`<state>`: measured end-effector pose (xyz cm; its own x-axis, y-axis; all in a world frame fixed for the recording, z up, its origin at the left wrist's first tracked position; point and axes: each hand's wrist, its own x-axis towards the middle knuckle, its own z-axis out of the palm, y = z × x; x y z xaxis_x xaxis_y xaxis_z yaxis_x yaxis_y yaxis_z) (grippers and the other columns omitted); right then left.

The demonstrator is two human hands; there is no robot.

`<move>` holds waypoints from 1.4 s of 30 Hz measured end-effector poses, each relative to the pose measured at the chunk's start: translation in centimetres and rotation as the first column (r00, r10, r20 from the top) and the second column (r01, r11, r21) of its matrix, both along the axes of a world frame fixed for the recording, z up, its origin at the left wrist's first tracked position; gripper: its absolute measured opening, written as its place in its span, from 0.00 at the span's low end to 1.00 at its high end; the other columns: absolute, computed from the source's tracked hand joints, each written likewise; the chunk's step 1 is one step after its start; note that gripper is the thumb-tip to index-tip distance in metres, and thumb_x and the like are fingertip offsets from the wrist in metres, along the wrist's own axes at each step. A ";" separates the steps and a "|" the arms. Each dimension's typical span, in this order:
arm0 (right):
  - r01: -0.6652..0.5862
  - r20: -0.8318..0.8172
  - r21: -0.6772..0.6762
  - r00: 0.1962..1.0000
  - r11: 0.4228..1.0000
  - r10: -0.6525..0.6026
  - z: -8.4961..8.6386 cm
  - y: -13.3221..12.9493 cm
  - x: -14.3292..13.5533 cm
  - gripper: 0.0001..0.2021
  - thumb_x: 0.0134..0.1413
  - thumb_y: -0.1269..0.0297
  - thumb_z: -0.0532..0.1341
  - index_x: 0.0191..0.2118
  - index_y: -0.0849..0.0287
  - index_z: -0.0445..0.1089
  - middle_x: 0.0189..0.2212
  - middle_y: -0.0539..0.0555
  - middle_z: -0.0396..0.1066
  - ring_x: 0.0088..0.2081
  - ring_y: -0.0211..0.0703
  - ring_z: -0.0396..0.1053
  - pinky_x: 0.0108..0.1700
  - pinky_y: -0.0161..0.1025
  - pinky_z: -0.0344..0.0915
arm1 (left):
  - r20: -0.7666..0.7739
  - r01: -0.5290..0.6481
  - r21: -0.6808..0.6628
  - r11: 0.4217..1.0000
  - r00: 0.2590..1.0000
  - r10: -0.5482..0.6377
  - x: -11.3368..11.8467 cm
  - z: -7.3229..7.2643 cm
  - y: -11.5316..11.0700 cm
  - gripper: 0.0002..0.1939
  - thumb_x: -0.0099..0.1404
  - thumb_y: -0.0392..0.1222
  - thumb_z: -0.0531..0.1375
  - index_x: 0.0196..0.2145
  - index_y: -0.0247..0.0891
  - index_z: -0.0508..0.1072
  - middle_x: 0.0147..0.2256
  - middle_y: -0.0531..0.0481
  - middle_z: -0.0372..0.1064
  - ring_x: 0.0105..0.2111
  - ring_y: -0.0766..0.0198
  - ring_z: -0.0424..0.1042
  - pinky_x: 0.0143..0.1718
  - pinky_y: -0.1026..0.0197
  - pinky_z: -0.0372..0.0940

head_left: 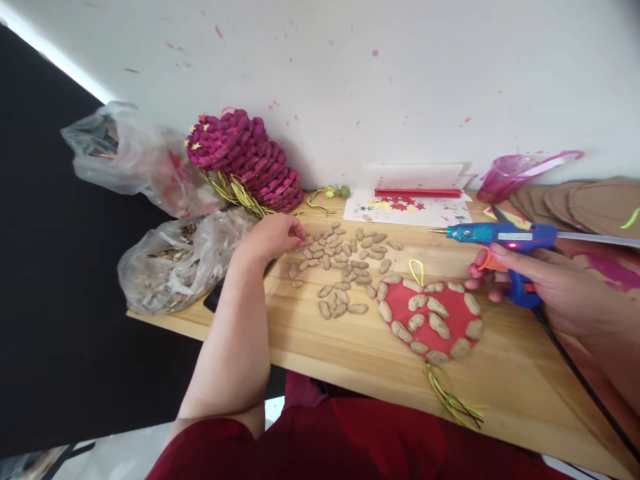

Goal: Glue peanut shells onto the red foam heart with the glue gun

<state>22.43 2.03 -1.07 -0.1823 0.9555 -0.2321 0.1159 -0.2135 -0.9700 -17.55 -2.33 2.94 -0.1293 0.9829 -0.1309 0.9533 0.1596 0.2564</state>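
Observation:
In my right hand point(565, 283) is a blue hot glue gun point(530, 233), its metal nozzle pointing left and a small red light lit on its side. My fingers lie around its handle and orange trigger. Below the nozzle lies a red heart point(456, 308), edged with peanuts and with several more in its middle. It has a yellow loop at the top and a green-yellow tassel point(447, 397) below. My left hand point(277, 237) is at the left edge of several loose peanuts point(357, 309), its fingers curled together; whatever is between them is hidden.
Bags of peanuts point(170, 267) and red pieces point(175, 173) stand left, beside a stack of magenta peanut ornaments point(250, 160). Star stickers lie on white paper point(355, 210) at the back. A pink cup point(500, 180) and brown cutouts point(600, 203) are at right. The gun's black cord point(580, 373) trails down right.

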 end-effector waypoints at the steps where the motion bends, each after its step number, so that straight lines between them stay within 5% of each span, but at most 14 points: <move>1: 0.006 0.003 0.015 1.000 1.000 -0.006 0.1 -0.2 -0.2 0.20 0.40 0.47 0.76 0.32 0.56 0.75 0.27 0.53 0.77 0.25 0.44 0.78 0.19 0.30 0.69 | -0.026 -0.012 0.011 1.000 1.000 0.012 0.0 0.0 0.0 0.08 0.58 0.33 0.64 0.35 0.38 0.82 0.34 0.49 0.81 0.36 0.58 0.77 0.38 0.61 0.65; 7: 0.004 -0.010 0.045 1.000 0.999 -0.004 0.5 -0.4 -0.6 0.18 0.40 0.50 0.77 0.30 0.56 0.75 0.24 0.54 0.77 0.24 0.45 0.78 0.19 0.30 0.69 | -0.091 -0.068 0.063 0.996 0.993 0.073 0.1 0.2 0.0 0.11 0.62 0.31 0.62 0.40 0.38 0.82 0.39 0.47 0.81 0.41 0.56 0.77 0.42 0.61 0.65; 19: 0.041 0.007 0.052 0.999 0.998 -0.041 0.6 -0.5 -0.8 0.17 0.40 0.50 0.76 0.32 0.55 0.76 0.24 0.53 0.77 0.24 0.45 0.77 0.18 0.30 0.69 | -0.007 0.034 -0.024 0.999 0.999 -0.035 0.4 -0.7 0.4 0.10 0.61 0.34 0.63 0.40 0.39 0.81 0.37 0.50 0.81 0.38 0.59 0.77 0.40 0.63 0.65; 23: -0.004 0.037 0.029 0.999 1.000 0.003 0.2 0.0 -0.2 0.20 0.39 0.46 0.76 0.34 0.53 0.76 0.27 0.55 0.78 0.28 0.50 0.79 0.19 0.33 0.70 | -0.035 -0.028 0.121 0.992 0.999 0.033 -0.3 -0.5 0.2 0.12 0.63 0.35 0.60 0.41 0.39 0.82 0.38 0.46 0.82 0.39 0.56 0.77 0.41 0.59 0.66; 27: -0.010 0.049 0.035 0.999 0.999 0.008 0.2 0.2 0.0 0.20 0.38 0.45 0.76 0.32 0.53 0.76 0.27 0.55 0.78 0.27 0.50 0.79 0.19 0.34 0.71 | -0.116 -0.118 0.234 0.965 0.982 0.148 -0.3 -0.5 0.2 0.11 0.65 0.43 0.60 0.35 0.39 0.83 0.30 0.45 0.78 0.32 0.55 0.74 0.36 0.58 0.63; 32: -0.004 0.028 0.054 1.000 0.999 0.003 0.3 -0.2 -0.3 0.18 0.41 0.48 0.76 0.32 0.54 0.76 0.26 0.54 0.77 0.23 0.43 0.75 0.19 0.31 0.70 | -0.107 -0.127 0.162 0.978 0.984 0.146 0.7 0.1 0.2 0.22 0.68 0.55 0.57 0.28 0.39 0.81 0.19 0.48 0.67 0.25 0.57 0.68 0.32 0.57 0.58; 42: -0.065 -0.012 -0.038 0.998 0.997 0.065 -0.6 1.0 0.8 0.23 0.37 0.45 0.77 0.34 0.56 0.75 0.29 0.54 0.77 0.27 0.47 0.79 0.20 0.32 0.71 | -0.084 -0.045 0.185 0.982 0.995 0.061 1.2 -0.1 0.5 0.13 0.65 0.41 0.58 0.35 0.36 0.83 0.30 0.46 0.79 0.30 0.58 0.72 0.35 0.59 0.61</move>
<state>23.23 3.08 -1.67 -0.2465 0.9318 -0.2664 0.1202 -0.2433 -0.9625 -16.32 -1.82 2.87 -0.1848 0.9807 0.0645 0.9650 0.1686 0.2010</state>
